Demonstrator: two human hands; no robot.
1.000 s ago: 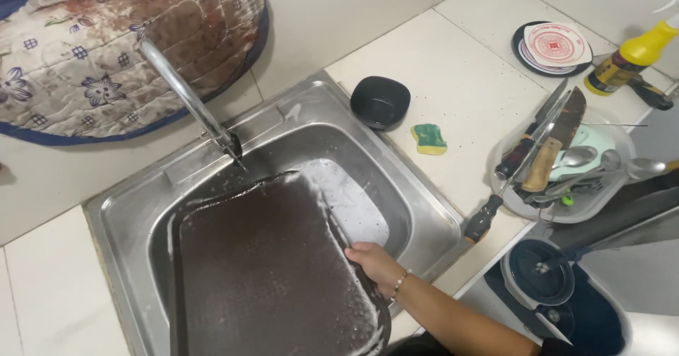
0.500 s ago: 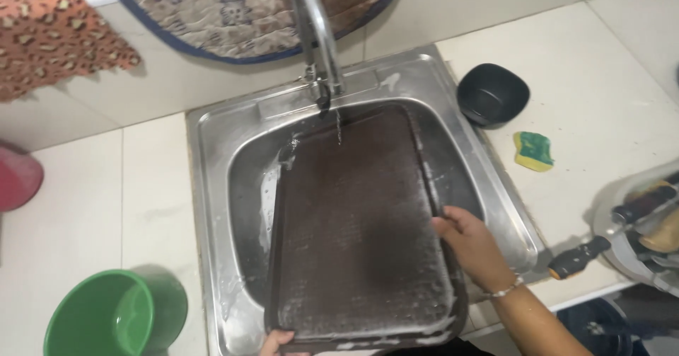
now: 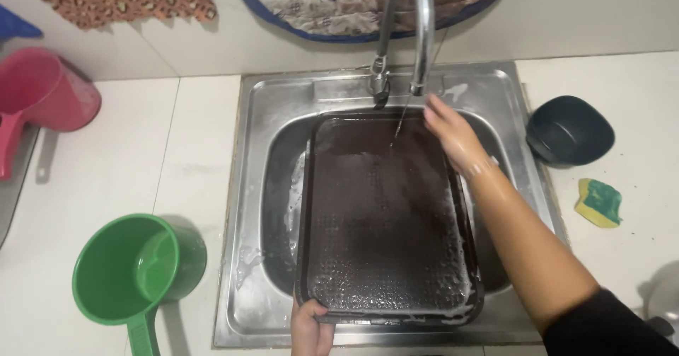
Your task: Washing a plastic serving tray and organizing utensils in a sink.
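Dark brown tray (image 3: 385, 214) tilted in steel sink (image 3: 262, 158) at frame centre, under faucet (image 3: 417, 37) trickle; left hand (image 3: 311, 328) clamped on lower rim, right hand (image 3: 453, 133) spread flat on upper right corner

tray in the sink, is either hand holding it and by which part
The left hand grips the dark tray by its near rim, at the left corner. The right hand rests at the far right edge under the tap, fingers spread, not gripping.

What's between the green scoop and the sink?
Nothing: in the head view, bare white counter separates the green scoop from the sink rim.
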